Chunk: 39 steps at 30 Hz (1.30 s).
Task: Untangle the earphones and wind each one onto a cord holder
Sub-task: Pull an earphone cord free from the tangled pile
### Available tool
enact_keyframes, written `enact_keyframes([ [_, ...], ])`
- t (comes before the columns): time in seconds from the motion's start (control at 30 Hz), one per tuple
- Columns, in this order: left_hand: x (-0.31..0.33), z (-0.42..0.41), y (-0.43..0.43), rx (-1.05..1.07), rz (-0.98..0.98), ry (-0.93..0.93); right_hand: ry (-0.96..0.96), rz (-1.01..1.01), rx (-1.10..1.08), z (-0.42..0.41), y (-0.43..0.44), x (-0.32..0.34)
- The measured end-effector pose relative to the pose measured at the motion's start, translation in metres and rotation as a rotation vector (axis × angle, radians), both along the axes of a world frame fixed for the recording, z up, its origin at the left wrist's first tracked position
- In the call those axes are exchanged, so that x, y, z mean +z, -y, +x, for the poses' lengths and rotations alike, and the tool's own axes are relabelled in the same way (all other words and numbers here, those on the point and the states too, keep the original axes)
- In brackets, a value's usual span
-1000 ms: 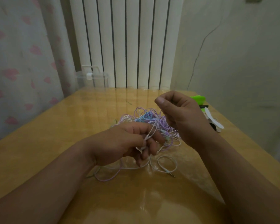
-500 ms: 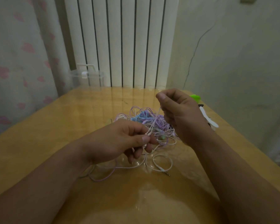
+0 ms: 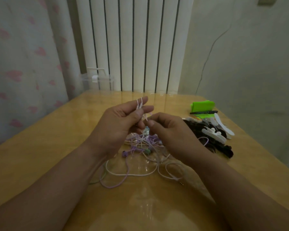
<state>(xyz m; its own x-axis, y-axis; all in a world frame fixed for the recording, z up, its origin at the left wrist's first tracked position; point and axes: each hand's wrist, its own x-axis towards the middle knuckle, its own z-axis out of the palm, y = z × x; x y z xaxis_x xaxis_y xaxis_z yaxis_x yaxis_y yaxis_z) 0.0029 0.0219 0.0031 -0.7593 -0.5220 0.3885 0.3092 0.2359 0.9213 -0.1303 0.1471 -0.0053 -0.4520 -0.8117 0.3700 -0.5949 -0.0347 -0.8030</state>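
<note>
Both forearms reach in from the lower corners and meet over the middle of the tabletop [image 3: 60, 139]. The left hand [image 3: 120, 125] is raised with its palm turned toward the right. Its thumb presses two thin white strands [image 3: 139, 104] against the side of the fingers [image 3: 132, 105], so it is clamped on them. The strand ends stick up past the thumb, and the index and middle fingers stretch forward, almost straight.

The right hand [image 3: 172, 132] sits just beside it and slightly lower, knuckles up and fingers curled. Its thumb and index finger pinch a white cord [image 3: 146, 118] close to the left thumb.

Below and between the two hands, the earphone tangle [image 3: 143, 144] of purple, white and pale blue cords lies on the tabletop. A purple earbud [image 3: 124, 153] lies at its near edge, and loose loops trail toward the person, ending in a plug [image 3: 175, 178].

To the right of the right hand, white cord holders [image 3: 213, 134] rest on a dark bundle [image 3: 222, 149]. A black pen [image 3: 203, 112] and a green object [image 3: 202, 105] lie farther back. A clear plastic box [image 3: 98, 80] stands at the far edge before the radiator [image 3: 132, 44].
</note>
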Motion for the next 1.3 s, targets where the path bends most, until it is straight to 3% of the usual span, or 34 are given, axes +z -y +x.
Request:
enact_keyframes([
  [0.2, -0.009, 0.003, 0.004, 0.167, -0.406, 0.166, -0.156, 0.006, -0.049, 0.0, -0.005, 0.006],
  [0.4, -0.002, 0.005, -0.003, 0.034, -0.556, 0.294, -0.135, -0.047, -0.078, -0.014, -0.015, 0.019],
  [0.6, 0.005, 0.014, -0.005, -0.245, -0.354, 0.35, 0.169, -0.196, 0.062, -0.022, -0.025, 0.03],
  [0.83, 0.007, 0.013, -0.008, -0.471, -0.03, 0.174, 0.361, -0.108, 0.174, -0.021, -0.017, 0.019],
  [0.97, 0.004, 0.008, -0.002, -0.206, 0.033, 0.06, 0.226, -0.008, 0.129, -0.009, -0.01, 0.01],
  [1.07, 0.001, 0.004, 0.001, 0.007, -0.065, 0.021, -0.042, 0.069, 0.071, -0.002, -0.006, 0.006],
  [1.17, 0.0, 0.004, 0.001, 0.135, -0.121, 0.0, -0.109, 0.136, 0.074, 0.006, -0.004, 0.005],
  [1.3, -0.007, 0.003, 0.004, 0.264, -0.335, 0.046, -0.216, 0.155, 0.059, 0.007, -0.006, 0.007],
])
